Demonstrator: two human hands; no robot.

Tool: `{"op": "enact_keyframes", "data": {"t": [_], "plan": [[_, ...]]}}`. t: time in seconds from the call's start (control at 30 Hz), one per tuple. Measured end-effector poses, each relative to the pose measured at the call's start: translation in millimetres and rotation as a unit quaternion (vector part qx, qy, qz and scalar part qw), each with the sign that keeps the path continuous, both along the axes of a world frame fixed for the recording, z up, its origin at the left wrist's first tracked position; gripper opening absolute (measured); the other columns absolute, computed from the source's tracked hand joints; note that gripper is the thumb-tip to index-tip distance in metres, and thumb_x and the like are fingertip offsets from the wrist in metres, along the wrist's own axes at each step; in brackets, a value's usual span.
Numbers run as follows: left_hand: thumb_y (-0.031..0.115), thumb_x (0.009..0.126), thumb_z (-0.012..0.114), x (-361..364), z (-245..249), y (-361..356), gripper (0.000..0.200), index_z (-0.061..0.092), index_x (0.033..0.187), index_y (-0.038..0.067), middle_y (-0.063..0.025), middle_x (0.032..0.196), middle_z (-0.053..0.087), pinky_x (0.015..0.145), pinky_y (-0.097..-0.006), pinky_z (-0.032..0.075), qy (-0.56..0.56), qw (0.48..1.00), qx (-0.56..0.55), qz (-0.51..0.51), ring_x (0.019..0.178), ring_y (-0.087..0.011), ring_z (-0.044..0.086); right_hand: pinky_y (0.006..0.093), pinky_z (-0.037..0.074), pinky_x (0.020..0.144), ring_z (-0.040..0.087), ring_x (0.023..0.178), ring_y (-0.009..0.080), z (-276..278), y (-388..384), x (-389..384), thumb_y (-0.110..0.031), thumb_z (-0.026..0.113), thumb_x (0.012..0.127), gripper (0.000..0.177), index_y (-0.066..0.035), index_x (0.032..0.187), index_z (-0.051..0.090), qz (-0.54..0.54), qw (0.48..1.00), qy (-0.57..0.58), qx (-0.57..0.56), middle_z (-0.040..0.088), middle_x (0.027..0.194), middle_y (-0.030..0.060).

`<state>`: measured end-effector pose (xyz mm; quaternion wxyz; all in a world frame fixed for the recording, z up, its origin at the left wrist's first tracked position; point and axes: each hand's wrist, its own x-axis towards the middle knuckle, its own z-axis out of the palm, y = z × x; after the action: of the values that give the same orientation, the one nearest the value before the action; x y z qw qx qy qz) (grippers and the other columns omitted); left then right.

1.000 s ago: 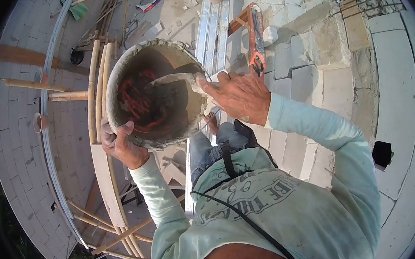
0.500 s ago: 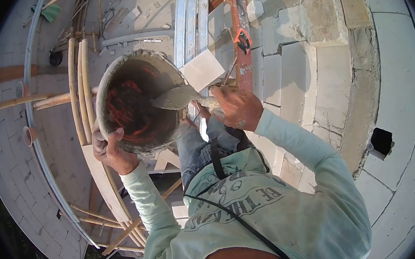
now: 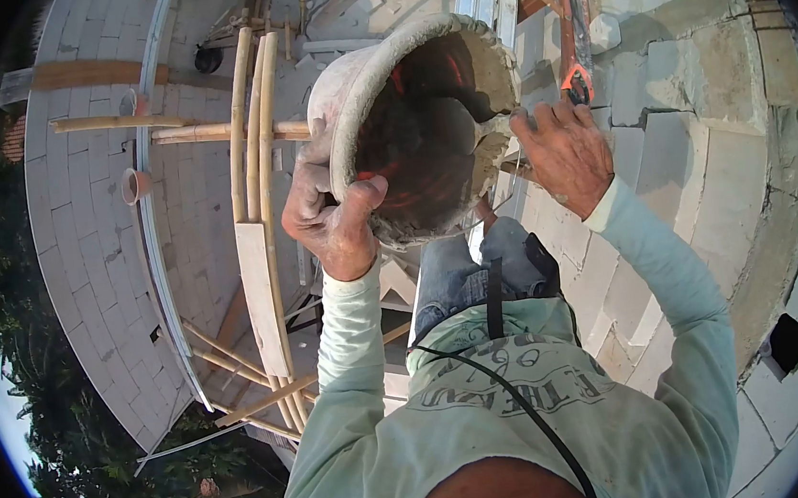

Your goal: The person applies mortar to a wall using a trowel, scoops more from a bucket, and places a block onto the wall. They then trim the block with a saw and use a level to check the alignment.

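My left hand (image 3: pixel 339 221) is closed on the near left rim of a mortar-crusted bucket (image 3: pixel 341 130), thumb over the edge. The bucket is held up in front of me, tilted with its mouth toward the right. Its inside is dark with reddish streaks, and grey mortar clings to the right side. My right hand (image 3: pixel 567 151) grips a trowel at the right rim. The trowel's grey blade (image 3: pixel 449 124) reaches into the bucket; most of its handle is hidden by my fingers.
Bamboo poles (image 3: pixel 258 128) and a plank (image 3: pixel 260 301) stand left of the bucket. A block wall (image 3: pixel 93 259) curves along the left, another block wall (image 3: pixel 670 165) along the right. Behind my right hand are a red frame (image 3: pixel 574 26) and an orange-handled saw (image 3: pixel 577 83).
The bucket has shifted right in view and tipped further toward the right. The trowel blade, earlier seen across the bucket's mouth, is now inside near the right wall. The view has swung left.
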<state>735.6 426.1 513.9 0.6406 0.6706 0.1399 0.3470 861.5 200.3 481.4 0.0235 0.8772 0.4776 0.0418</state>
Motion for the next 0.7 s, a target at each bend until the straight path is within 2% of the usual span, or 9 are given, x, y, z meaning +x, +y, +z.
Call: {"op": "enact_keyframes", "data": {"t": [0.13,0.3,0.4,0.43,0.57,0.63,0.67,0.7], "plan": [[0.003,0.063,0.067,-2.1,1.4,0.1,0.015,0.053,0.065,0.0,-0.0188,0.099,0.067,0.112,-0.056,0.022,-0.009,0.999,0.04,-0.008,0.108,-0.0286,0.059,0.0384,0.043,0.068,0.055,0.086,0.0235,-6.6,7.7,-2.8,-0.021,0.067,0.07,0.035,-0.007,0.1,0.057,0.076,0.993,0.045,0.072,0.051,0.085,0.006],[0.004,0.065,0.068,-4.3,2.2,1.5,0.017,0.052,0.064,0.0,-0.0194,0.1,0.066,0.111,-0.0558,0.024,-0.012,0.998,0.058,0.01,0.106,-0.0287,0.06,0.0388,0.043,0.068,0.055,0.085,0.0241,-5.5,15.2,-13.3,-0.015,0.067,0.068,0.033,-0.008,0.099,0.057,0.086,0.987,0.059,0.126,0.051,0.084,0.0064],[0.004,0.062,0.068,-5.6,3.2,2.1,0.017,0.052,0.065,-0.001,-0.0197,0.101,0.066,0.112,-0.0554,0.022,-0.009,0.999,0.046,0.013,0.106,-0.0282,0.059,0.0394,0.045,0.068,0.056,0.083,0.0249,-6.9,19.6,-14.0,-0.013,0.067,0.07,0.032,-0.008,0.1,0.058,0.065,0.972,0.161,0.159,0.051,0.084,0.0067],[0.004,0.062,0.068,-5.9,2.9,1.6,0.017,0.052,0.065,-0.001,-0.0197,0.101,0.066,0.112,-0.0554,0.022,-0.006,0.999,0.05,0.014,0.106,-0.0282,0.059,0.0394,0.045,0.068,0.056,0.083,0.0249,-7.0,21.1,-13.7,-0.013,0.067,0.07,0.032,-0.008,0.1,0.058,0.066,0.971,0.164,0.163,0.051,0.084,0.0067],[0.003,0.061,0.066,-4.6,-3.7,4.7,0.015,0.052,0.065,0.0,-0.0196,0.102,0.066,0.113,-0.0542,0.019,0.016,0.999,0.037,0.017,0.106,-0.0278,0.059,0.0408,0.047,0.07,0.06,0.082,0.029,-16.0,19.3,-11.0,-0.016,0.07,0.073,0.032,-0.006,0.101,0.059,0.036,0.938,0.27,0.214,0.057,0.087,0.01],[0.003,0.061,0.066,-4.5,-9.6,6.2,0.015,0.052,0.065,0.0,-0.019,0.103,0.065,0.11,-0.0493,0.028,0.025,0.999,0.02,0.024,0.104,-0.0267,0.059,0.041,0.049,0.07,0.062,0.081,0.0306,-24.4,16.2,-12.2,-0.016,0.072,0.073,0.033,-0.005,0.101,0.059,0.025,0.923,0.302,0.237,0.06,0.088,0.0113],[0.003,0.061,0.066,-5.4,-12.6,6.8,0.015,0.052,0.065,0.0,-0.019,0.103,0.065,0.11,-0.0493,0.028,0.025,0.999,0.022,0.026,0.104,-0.0267,0.059,0.0408,0.05,0.07,0.062,0.081,0.0319,-28.2,14.8,-13.3,-0.015,0.073,0.073,0.033,-0.004,0.102,0.06,0.012,0.898,0.34,0.279,0.061,0.089,0.0121],[0.003,0.06,0.067,-5.2,-15.4,7.5,0.016,0.052,0.065,0.001,-0.0185,0.104,0.065,0.106,-0.0456,0.032,0.026,0.999,-0.014,0.031,0.102,-0.0258,0.059,0.0407,0.051,0.069,0.063,0.08,0.0333,-31.8,13.3,-13.1,-0.014,0.073,0.073,0.034,-0.003,0.102,0.06,0.001,0.87,0.377,0.319,0.063,0.09,0.0129]]}}
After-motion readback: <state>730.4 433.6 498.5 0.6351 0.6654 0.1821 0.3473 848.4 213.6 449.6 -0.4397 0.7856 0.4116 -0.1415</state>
